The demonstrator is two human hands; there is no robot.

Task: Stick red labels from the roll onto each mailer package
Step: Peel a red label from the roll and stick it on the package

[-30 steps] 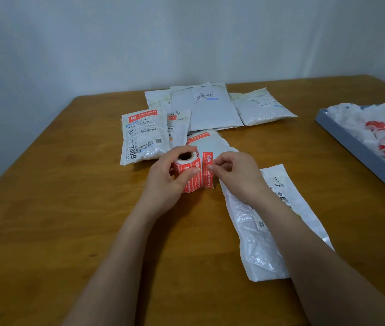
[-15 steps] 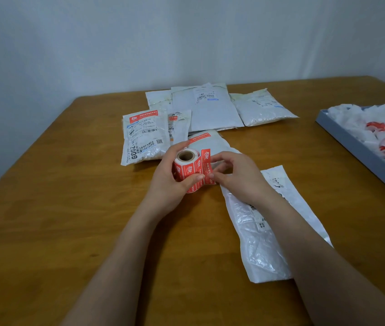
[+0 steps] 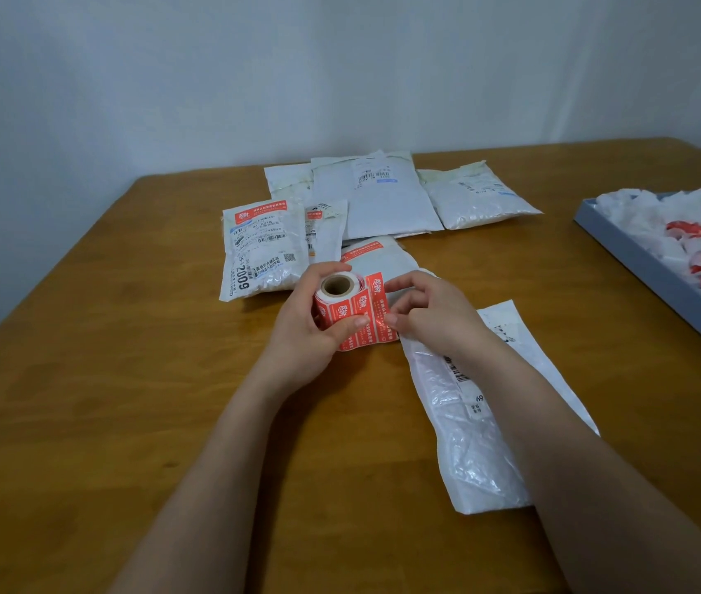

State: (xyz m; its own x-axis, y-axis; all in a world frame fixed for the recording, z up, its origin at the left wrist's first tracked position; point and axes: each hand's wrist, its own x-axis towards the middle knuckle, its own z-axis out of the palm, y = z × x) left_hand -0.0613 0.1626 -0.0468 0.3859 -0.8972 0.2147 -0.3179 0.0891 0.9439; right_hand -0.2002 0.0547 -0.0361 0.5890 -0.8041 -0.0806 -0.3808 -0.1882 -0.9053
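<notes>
Wooden table (image 3: 126, 379), pale wall behind. Item: label roll (image 3: 342, 304), gripped in our left hand (image 3: 310, 332), held above the table. Item: loose red label (image 3: 378, 310), its edge pinched by our right hand (image 3: 430, 310). Step, as we judge: peeling. Next: free it cleanly, press onto the unlabelled mailer (image 3: 468, 422) under our right forearm.

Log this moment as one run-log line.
left hand holds label roll | right hand pinches red label | mailer unlabeled
</notes>
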